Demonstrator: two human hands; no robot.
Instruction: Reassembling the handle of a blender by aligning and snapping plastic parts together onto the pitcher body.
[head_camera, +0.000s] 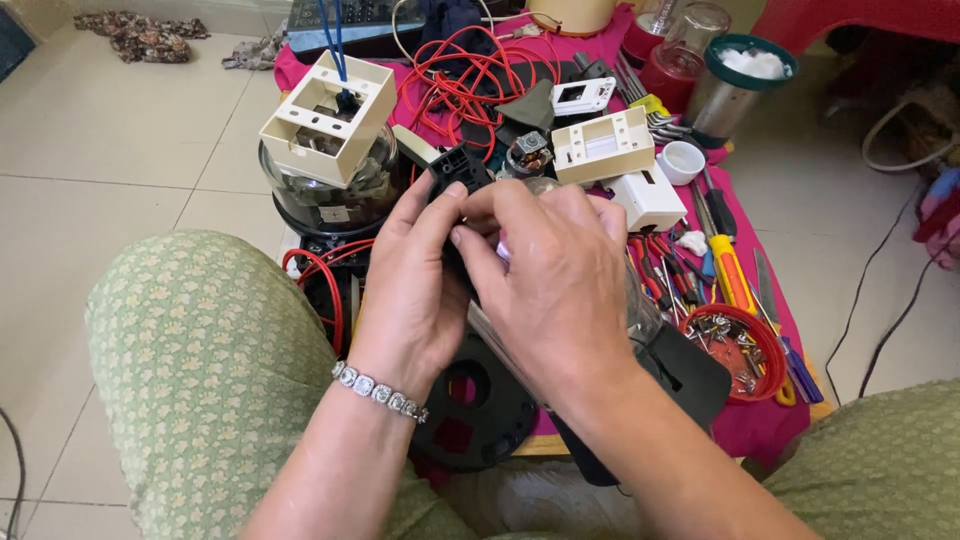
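- The left hand (415, 285) grips a small black plastic part (458, 170), thumb and fingers wrapped around its lower end
- The right hand (550, 275) curls over the same part from the other side, fingertips pinching it beside the left thumb
- The part sits raised above a black round base (470, 405) on the pink cloth (750, 425)
- Near the right hand lie a red bowl of screws (735, 350) and a yellow-handled screwdriver (730, 275)
- A cream plastic housing (328, 115) rests on a glass jar (335, 190), red wires (455, 80) behind
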